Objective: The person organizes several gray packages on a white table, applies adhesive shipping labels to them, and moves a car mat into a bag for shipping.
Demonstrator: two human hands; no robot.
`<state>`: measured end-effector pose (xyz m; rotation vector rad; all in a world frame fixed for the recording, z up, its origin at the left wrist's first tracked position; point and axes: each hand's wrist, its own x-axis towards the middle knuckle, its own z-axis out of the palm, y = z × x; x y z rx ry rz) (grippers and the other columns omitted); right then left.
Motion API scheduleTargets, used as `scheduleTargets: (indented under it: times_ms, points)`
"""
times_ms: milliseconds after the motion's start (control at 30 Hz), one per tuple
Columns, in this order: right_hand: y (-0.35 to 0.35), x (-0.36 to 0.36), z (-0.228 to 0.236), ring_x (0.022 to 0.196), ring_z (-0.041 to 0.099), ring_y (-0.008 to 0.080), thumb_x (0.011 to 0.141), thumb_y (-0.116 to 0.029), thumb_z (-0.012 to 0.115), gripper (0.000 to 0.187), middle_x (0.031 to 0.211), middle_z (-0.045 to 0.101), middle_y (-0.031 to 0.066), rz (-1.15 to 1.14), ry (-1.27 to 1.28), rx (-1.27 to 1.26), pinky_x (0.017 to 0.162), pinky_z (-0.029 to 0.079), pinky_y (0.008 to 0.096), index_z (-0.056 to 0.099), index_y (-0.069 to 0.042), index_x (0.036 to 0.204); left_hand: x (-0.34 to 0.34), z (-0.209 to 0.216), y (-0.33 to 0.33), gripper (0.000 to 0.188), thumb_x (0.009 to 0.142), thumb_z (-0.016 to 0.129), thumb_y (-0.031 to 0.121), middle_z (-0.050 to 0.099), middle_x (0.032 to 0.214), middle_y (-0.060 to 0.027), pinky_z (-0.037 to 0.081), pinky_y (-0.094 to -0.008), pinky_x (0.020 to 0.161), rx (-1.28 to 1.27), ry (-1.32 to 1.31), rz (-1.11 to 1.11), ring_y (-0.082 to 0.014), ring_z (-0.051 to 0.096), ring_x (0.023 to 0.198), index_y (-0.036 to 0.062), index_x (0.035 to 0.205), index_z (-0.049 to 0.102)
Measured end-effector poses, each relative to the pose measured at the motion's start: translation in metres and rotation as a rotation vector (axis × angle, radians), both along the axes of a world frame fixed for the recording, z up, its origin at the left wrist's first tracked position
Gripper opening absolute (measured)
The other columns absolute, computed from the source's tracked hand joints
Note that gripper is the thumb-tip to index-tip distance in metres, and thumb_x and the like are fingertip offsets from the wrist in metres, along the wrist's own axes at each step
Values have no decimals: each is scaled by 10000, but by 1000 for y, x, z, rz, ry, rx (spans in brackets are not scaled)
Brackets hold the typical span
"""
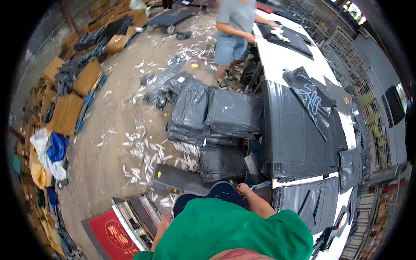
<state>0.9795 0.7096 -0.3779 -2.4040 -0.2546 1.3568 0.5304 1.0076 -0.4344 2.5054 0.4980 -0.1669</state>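
Note:
My left hand hangs low beside my leg, next to a stack of flat boards and panels. Its fingers are too small and blurred to make out. Close to the table's edge is my right hand, its fingers curled; anything inside them is hidden. Just beyond it sits a black plastic-wrapped bundle. Larger wrapped bundles are piled farther ahead. On the white table at my right lie a big flat black package and a second black package nearer me.
Across the table's near side a person in a grey shirt stands handling something. White scraps litter the floor. A dark flat panel lies before my feet. Cardboard boxes line the left; a red panel lies lower left.

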Motion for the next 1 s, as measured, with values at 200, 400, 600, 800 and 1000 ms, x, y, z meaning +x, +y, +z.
scheduleTargets:
  times_ms: [200,400,600,800,1000]
  points:
    - [8,-7,-9,617,601,179,740,-223,530,193,690,633,59,182,-158,31,614,472,291,660,-88,785,74,106,-11,156,815,431,87,554,722,-55,410,-335,519,-815,110,701,-184,540,660,35,904,548]
    - [41,-5,22,673,611,190,744,-281,557,216,716,640,73,308,-205,-35,661,474,298,668,-104,796,31,25,-28,337,847,411,151,502,1074,-125,359,-375,803,-645,40,501,-249,476,959,58,1168,457]
    - [35,10,5,779,613,254,727,-287,538,257,849,629,135,185,52,-115,730,473,340,651,-82,834,3,3,-55,308,813,485,199,525,1024,-133,390,-376,754,-806,248,636,-236,505,909,30,1070,508]
    - [91,9,41,582,597,125,797,-190,524,193,696,620,62,130,145,78,497,469,248,629,-29,822,-35,-9,-50,326,761,503,296,570,997,-129,476,-366,719,-77,156,-25,-239,562,902,94,1001,590]
    - [97,15,41,609,606,132,803,-151,520,159,691,619,51,124,143,97,511,471,239,633,-49,849,23,14,-58,283,780,482,292,610,908,-108,472,-351,682,-85,-118,276,-224,583,838,70,894,615]
